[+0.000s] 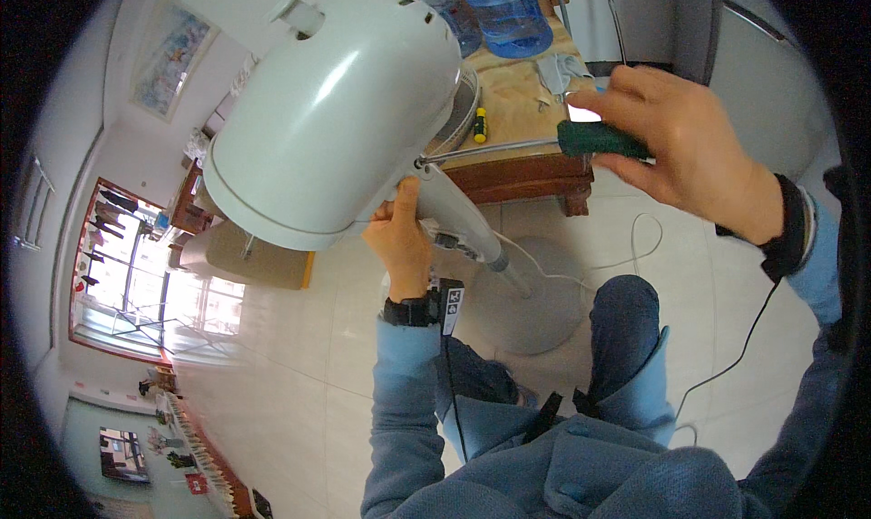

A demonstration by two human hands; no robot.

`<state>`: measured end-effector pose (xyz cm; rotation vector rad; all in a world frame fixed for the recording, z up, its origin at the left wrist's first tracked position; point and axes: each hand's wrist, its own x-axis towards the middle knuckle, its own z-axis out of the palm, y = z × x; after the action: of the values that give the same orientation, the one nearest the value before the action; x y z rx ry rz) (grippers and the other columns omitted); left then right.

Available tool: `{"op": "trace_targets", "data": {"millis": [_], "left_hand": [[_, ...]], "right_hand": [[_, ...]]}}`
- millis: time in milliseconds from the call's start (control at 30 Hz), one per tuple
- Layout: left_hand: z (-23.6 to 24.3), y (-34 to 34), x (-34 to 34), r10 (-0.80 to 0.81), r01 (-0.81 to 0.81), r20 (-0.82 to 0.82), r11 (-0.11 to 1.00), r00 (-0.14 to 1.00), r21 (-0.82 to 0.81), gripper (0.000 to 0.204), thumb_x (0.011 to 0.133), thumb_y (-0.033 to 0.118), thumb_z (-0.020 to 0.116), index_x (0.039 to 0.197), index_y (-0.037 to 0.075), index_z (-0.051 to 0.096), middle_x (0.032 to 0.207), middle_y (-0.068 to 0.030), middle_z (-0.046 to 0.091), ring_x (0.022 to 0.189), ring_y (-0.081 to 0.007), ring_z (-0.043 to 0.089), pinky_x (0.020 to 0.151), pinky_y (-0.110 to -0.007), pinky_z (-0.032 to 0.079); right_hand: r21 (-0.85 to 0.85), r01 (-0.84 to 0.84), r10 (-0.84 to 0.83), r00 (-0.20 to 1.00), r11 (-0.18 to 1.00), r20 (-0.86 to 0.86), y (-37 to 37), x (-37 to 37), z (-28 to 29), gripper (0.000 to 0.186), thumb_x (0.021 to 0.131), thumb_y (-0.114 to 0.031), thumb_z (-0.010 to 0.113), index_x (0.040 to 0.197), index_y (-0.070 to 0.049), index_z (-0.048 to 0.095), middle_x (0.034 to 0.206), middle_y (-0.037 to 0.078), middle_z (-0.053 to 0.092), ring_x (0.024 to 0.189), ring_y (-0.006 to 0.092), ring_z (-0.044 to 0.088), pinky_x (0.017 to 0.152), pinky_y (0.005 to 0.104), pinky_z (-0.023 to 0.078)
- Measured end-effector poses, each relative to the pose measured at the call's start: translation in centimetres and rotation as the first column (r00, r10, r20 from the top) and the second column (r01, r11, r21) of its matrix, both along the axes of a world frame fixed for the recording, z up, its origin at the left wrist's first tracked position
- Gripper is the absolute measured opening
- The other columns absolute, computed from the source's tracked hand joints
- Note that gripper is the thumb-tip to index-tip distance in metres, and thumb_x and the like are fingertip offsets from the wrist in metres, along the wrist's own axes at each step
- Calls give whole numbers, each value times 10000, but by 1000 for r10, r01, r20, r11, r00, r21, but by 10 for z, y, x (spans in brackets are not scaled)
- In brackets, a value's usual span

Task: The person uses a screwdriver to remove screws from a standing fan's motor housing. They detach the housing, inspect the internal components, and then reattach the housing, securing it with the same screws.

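A white pedestal fan stands in front of me, its bladeless rounded motor housing (336, 111) tilted across the upper left. My right hand (694, 142) is closed around the dark green handle of a screwdriver (588, 141). The long metal shaft points left, and its tip meets a screw hole where the housing joins the grey-white neck (458, 215). Just below that joint, my left hand (401, 242) grips the neck, thumb upward, with some fingers hidden behind it. The fan's round base (535, 301) rests on the floor between my legs.
Behind the fan, a wooden table (517, 176) carries blue water jugs (508, 15), a round rimmed object (467, 106), a small yellow-and-black tool (480, 125) and a light blue mask-like cloth (561, 70). A white cord (581, 276) loops over the tiles. Black cables hang near both wrists.
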<state>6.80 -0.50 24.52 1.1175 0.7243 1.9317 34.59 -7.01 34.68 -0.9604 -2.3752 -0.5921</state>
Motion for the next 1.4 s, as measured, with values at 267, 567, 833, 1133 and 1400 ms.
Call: {"op": "trace_targets", "data": {"millis": [267,567,833,1133,1400], "left_hand": [[-3,-2,-8,-67,66,-44,997,997,-37,128,809,81,732,832,-12,647,787,-8,622,678,-61,514,627,-202,393],[-5,2,-7,-45,44,-57,999,997,-22,123,815,95,723,822,-3,650,745,19,597,646,-57,475,593,-212,365],[-6,5,-14,-48,42,-166,998,985,-41,114,820,78,714,788,-5,643,721,21,590,630,-59,475,580,-211,360],[-6,12,-11,0,0,-123,1000,992,0,190,810,50,720,774,69,535,732,16,565,588,-56,480,507,-208,352],[-6,13,-6,30,-28,-86,999,996,28,172,810,52,721,787,66,550,752,8,581,597,-70,505,498,-216,391]], "right_hand": [[-936,-320,-385,890,-145,-244,26,11,17,430,914,-397,564,926,30,618,791,164,679,437,104,576,298,205,391],[507,-89,-115,927,857,357,3,-2,36,316,767,-304,694,912,-38,602,776,97,568,676,227,563,573,321,448],[-817,148,-314,949,558,-42,14,-2,17,493,867,-470,621,717,0,626,586,56,474,475,149,446,438,304,379],[-997,-82,-316,946,-17,-72,15,-8,35,413,928,-364,517,1051,30,539,697,97,646,517,153,607,397,255,469],[357,101,-238,900,929,366,0,-14,19,319,833,-254,630,1056,-35,564,775,51,579,642,160,606,522,280,492]]}}
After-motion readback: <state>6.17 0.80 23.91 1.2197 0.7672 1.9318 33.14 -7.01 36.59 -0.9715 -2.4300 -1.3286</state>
